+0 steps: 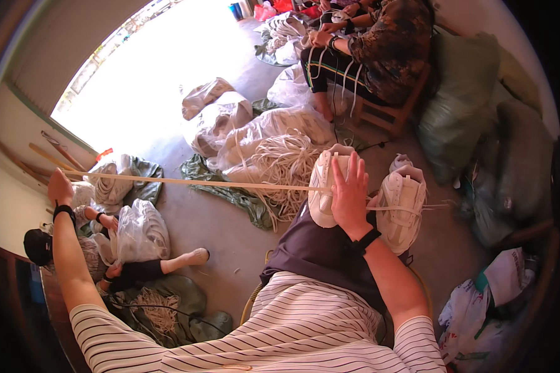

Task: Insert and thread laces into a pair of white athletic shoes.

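My left hand (60,186) is raised at the far left, its fingers closed round one end of a long, flat, cream shoelace (199,183). The lace runs taut across to a white lace-up sneaker (320,202) by my knee. Against the right side of that shoe my right hand (350,189) presses, fingers extended over the upper, steadying it. Just right of this hand is a second white sneaker (403,208), with lace ends sticking out to its right. The right palm and part of the first shoe are hidden.
A heap of loose laces (289,163) lies beyond my knees, beside plastic-wrapped bundles (221,121). One co-worker (386,56) sits on a wooden stool at the upper right; another (93,248) is at left. Green sacks (457,105) line the right wall; white bags (479,311) lie lower right.
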`<state>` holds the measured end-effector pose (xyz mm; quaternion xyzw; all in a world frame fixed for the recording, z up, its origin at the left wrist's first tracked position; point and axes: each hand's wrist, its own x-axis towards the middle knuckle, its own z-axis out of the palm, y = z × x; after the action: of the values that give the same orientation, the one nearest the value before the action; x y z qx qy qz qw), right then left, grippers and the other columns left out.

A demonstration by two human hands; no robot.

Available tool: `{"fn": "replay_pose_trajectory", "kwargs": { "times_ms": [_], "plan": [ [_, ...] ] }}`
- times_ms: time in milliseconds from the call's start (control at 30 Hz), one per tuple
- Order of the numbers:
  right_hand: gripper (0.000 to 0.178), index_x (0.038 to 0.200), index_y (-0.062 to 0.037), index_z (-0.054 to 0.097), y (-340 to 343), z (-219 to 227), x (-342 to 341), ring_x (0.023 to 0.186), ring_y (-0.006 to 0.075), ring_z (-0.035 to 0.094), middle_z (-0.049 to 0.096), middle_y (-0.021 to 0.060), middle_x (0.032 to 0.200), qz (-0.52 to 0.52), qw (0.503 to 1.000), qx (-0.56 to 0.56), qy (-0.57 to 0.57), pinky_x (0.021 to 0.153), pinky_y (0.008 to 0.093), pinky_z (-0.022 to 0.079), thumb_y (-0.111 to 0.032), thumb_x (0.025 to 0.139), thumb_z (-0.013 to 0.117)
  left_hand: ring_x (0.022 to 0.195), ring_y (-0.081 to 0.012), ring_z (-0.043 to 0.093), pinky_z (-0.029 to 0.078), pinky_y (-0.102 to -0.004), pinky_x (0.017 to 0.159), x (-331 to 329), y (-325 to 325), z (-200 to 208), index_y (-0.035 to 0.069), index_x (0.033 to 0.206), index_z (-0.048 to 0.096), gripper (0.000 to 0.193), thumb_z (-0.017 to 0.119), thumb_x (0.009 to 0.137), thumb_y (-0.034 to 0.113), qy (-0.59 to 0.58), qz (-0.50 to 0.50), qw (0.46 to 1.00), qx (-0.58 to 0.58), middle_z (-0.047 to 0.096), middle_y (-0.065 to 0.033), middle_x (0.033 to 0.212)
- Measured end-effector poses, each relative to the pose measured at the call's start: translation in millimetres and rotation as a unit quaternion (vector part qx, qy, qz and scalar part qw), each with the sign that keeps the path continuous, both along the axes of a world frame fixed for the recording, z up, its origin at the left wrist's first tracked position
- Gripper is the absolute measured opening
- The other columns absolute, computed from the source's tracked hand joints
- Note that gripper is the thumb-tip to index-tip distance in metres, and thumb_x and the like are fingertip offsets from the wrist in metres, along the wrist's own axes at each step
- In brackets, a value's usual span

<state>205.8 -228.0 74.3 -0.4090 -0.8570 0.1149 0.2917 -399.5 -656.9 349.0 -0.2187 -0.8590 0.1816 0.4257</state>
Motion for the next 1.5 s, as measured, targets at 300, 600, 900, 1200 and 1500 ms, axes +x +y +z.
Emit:
{"fn": "replay_pose_trajectory", "kwargs": {
  "times_ms": [300, 600, 900, 1200, 1500],
  "plan": [
    [0.022, 0.093, -0.0044, 0.072, 12, -21, 1, 0.143, 0.0415, 0.024, 0.042, 0.0177, 0.147, 0.164, 0.982, -0.059, 0.067, 0.114, 0.0578, 0.017, -0.023, 0.092, 0.060, 0.094, -0.0423, 0.062, 0.050, -0.0505, 0.079, -18, 17, -16, 0.001, 0.104, 0.055, 0.022, 0.044, 0.097, 0.018, -0.035, -0.012, 0.996, 0.080, 0.065, -0.0236, 0.098],
    [0.016, 0.098, -0.0024, 0.065, -33, 64, 36, 0.113, 0.0369, 0.058, 0.066, 0.0167, 0.105, 0.378, 0.886, -0.207, 0.172, 0.106, 0.0467, 0.037, -0.017, 0.091, 0.062, 0.096, -0.0395, 0.063, 0.049, -0.0496, 0.079, 60, 149, -127, 0.004, 0.114, 0.057, 0.028, 0.048, 0.089, 0.011, -0.162, -0.228, 0.960, -0.003, 0.066, -0.0223, 0.102],
    [0.016, 0.085, -0.0028, 0.061, -108, 177, 44, 0.085, 0.0242, 0.063, 0.062, 0.0073, 0.084, 0.534, 0.788, -0.196, 0.233, 0.087, 0.0402, 0.051, -0.015, 0.086, 0.072, 0.083, -0.0386, 0.063, 0.049, -0.0471, 0.069, 310, 306, -285, 0.008, 0.091, 0.054, 0.008, 0.054, 0.083, 0.009, -0.605, -0.404, 0.676, 0.117, 0.063, -0.0165, 0.080],
    [0.015, 0.091, -0.0018, 0.064, -112, 169, 32, 0.079, 0.0228, 0.063, 0.062, 0.0082, 0.082, 0.531, 0.796, -0.204, 0.208, 0.085, 0.0387, 0.052, -0.010, 0.083, 0.073, 0.079, -0.0444, 0.057, 0.045, -0.0471, 0.069, 424, 361, -314, 0.002, 0.089, 0.046, 0.017, 0.046, 0.098, 0.016, -0.631, -0.481, 0.584, 0.170, 0.058, -0.0221, 0.078],
    [0.016, 0.091, -0.0012, 0.064, -104, 163, 32, 0.075, 0.0214, 0.063, 0.063, 0.0072, 0.079, 0.510, 0.798, -0.216, 0.238, 0.081, 0.0359, 0.051, -0.005, 0.080, 0.075, 0.079, -0.0432, 0.059, 0.046, -0.0467, 0.068, 440, 373, -333, 0.003, 0.091, 0.048, 0.017, 0.048, 0.098, 0.018, -0.594, -0.476, 0.609, 0.223, 0.060, -0.0212, 0.081]
  ]
}}
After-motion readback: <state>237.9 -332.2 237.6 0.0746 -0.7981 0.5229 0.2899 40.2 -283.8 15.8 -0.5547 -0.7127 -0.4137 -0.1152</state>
